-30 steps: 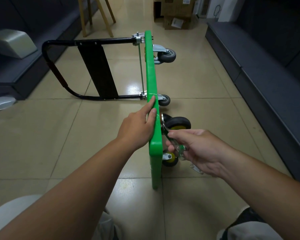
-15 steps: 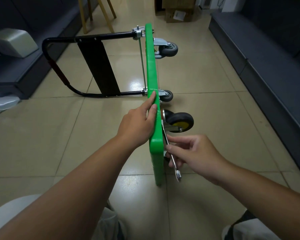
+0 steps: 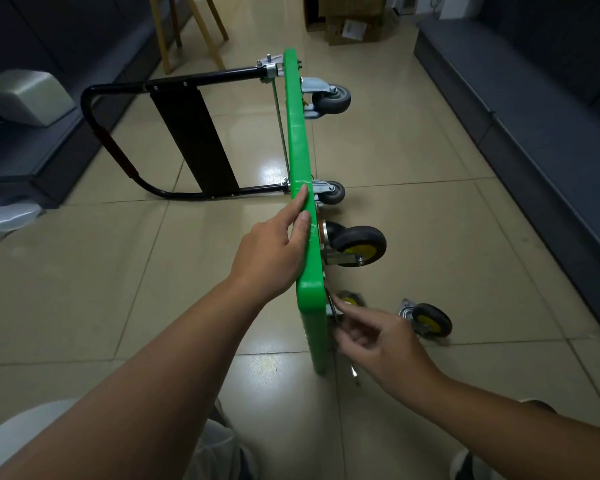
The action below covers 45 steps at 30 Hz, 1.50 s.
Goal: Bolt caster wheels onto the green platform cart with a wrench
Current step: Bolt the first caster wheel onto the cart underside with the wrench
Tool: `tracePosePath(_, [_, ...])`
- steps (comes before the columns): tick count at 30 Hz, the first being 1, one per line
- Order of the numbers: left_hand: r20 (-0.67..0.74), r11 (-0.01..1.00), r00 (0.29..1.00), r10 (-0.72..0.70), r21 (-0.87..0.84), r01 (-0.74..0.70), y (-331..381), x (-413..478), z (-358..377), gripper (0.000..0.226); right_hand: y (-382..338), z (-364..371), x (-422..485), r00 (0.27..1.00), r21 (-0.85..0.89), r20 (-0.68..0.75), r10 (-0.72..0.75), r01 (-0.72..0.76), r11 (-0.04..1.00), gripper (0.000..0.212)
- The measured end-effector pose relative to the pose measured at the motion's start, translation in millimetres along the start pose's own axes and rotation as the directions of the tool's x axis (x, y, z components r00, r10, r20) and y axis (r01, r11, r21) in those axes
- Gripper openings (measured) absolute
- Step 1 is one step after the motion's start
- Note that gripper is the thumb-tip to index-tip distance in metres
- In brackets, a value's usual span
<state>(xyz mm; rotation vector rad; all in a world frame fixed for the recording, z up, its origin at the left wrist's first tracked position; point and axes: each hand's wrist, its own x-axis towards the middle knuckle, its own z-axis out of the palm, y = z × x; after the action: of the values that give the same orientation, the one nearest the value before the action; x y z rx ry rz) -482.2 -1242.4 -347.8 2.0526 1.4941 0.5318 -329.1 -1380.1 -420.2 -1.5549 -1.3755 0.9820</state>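
Green platform cart (image 3: 300, 143) stands on its long side edge on the tiled floor (image 3: 84, 289), near the middle of the room, with the deck running away from the person. Its black handle (image 3: 94, 133) projects to the left, and the lower tube lies on the tiles. A black panel (image 3: 194, 143) spans the handle frame.

Underside, facing right:
- Two grey casters (image 3: 331, 98) are fitted at the far end, one high and one low.
- A black caster with a yellow hub (image 3: 359, 245) is fitted at the near end, high on the deck.
- A second yellow-hubbed caster (image 3: 350, 299) sits against the deck below it. It is blurred and partly hidden by the fingers.
- A loose caster (image 3: 430, 320) lies on the floor to the right, apart from the cart.

Left hand (image 3: 278, 251) rests on the upper edge of the deck. Its fingers lie straight along the green rim and are not wrapped round it.

Right hand (image 3: 378, 344) is beside the lower near caster. Its fingers are blurred but close round the shank of the wrench (image 3: 354, 370). The wrench lies close along the deck, and its free end shows below the hand.

Surface: glossy beige tiles with dark grout lines and bright reflections.

Room: dark grey low benches (image 3: 534, 116) run along both sides. A silver-grey casing (image 3: 25, 95) sits on the left bench. Wooden legs (image 3: 187, 29) and cardboard boxes (image 3: 350, 22) stand at the far end.
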Motion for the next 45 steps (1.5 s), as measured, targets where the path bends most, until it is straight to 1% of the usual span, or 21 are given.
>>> tracePosePath(2, [0.0, 1.0, 1.0, -0.003, -0.005, 0.003, 0, 0, 0, 0.047, -9, -11, -17, 0.992, 0.106, 0.028, 0.126, -0.128, 0.986, 0.049])
tracePosePath(4, [0.001, 1.0, 1.0, -0.009, -0.014, 0.009, 0, 0, 0, 0.047, -25, -21, -24, 0.967, 0.229, 0.029, 0.255, -0.254, 0.939, 0.038])
tracePosePath(8, [0.0, 1.0, 1.0, -0.014, -0.004, 0.014, 0, -1, 0, 0.048, -67, -32, -4, 0.901, 0.405, -0.025, 0.432, -0.386, 0.829, 0.017])
tracePosePath(10, [-0.001, 1.0, 1.0, -0.013, -0.003, 0.013, 1, -1, -1, 0.048, -84, -34, 13, 0.882, 0.44, -0.005, 0.471, -0.422, 0.793, 0.007])
tracePosePath(13, [-0.004, 1.0, 1.0, -0.013, -0.001, 0.013, 0, -2, -1, 0.048, -103, -35, 35, 0.853, 0.472, 0.06, 0.518, -0.481, 0.739, 0.012])
tracePosePath(16, [-0.009, 1.0, 1.0, -0.018, -0.007, 0.018, -1, -1, -1, 0.047, -115, -32, 47, 0.821, 0.495, 0.116, 0.559, -0.535, 0.685, 0.006])
tracePosePath(19, [-0.006, 1.0, 1.0, -0.024, -0.003, 0.024, 0, -1, -1, 0.047, -119, -31, 52, 0.826, 0.476, 0.118, 0.552, -0.535, 0.698, 0.004])
tracePosePath(24, [-0.01, 1.0, 1.0, -0.016, 0.001, 0.016, -1, 0, 1, 0.047, -126, -39, 57, 0.84, 0.461, 0.12, 0.529, -0.519, 0.72, 0.007])
tracePosePath(29, [-0.007, 1.0, 1.0, -0.011, -0.011, 0.011, -2, 0, 1, 0.047, -121, -35, 51, 0.823, 0.338, 0.17, 0.541, -0.565, 0.753, 0.008])
tracePosePath(32, [-0.008, 1.0, 1.0, -0.014, -0.008, 0.014, -1, 0, 1, 0.047, -120, -35, 50, 0.824, 0.382, 0.169, 0.541, -0.561, 0.734, 0.004])
tracePosePath(34, [-0.007, 1.0, 1.0, -0.011, 0.005, 0.011, -1, 0, 1, 0.047, -121, -35, 54, 0.83, 0.436, 0.174, 0.53, -0.547, 0.714, 0.006])
tracePosePath(36, [-0.008, 1.0, 1.0, -0.009, 0.015, 0.01, -1, 1, 2, 0.047, -122, -31, 57, 0.84, 0.451, 0.192, 0.508, -0.535, 0.715, 0.007])
tracePosePath(38, [-0.011, 1.0, 1.0, -0.014, 0.014, 0.014, -2, 1, 2, 0.047, -118, -26, 55, 0.857, 0.421, 0.197, 0.477, -0.513, 0.748, 0.008])
tracePosePath(40, [-0.013, 1.0, 1.0, -0.013, 0.017, 0.013, -3, 1, 2, 0.047, -108, -21, 47, 0.88, 0.391, 0.177, 0.441, -0.474, 0.789, 0.014])
tracePosePath(42, [-0.014, 1.0, 1.0, -0.012, 0.014, 0.012, -3, 0, 1, 0.047, -95, -20, 38, 0.904, 0.368, 0.154, 0.399, -0.427, 0.826, 0.011])
tracePosePath(45, [-0.009, 1.0, 1.0, -0.002, 0.013, 0.002, -3, 0, 1, 0.047, -71, -22, 29, 0.931, 0.309, 0.151, 0.333, -0.365, 0.879, 0.026])
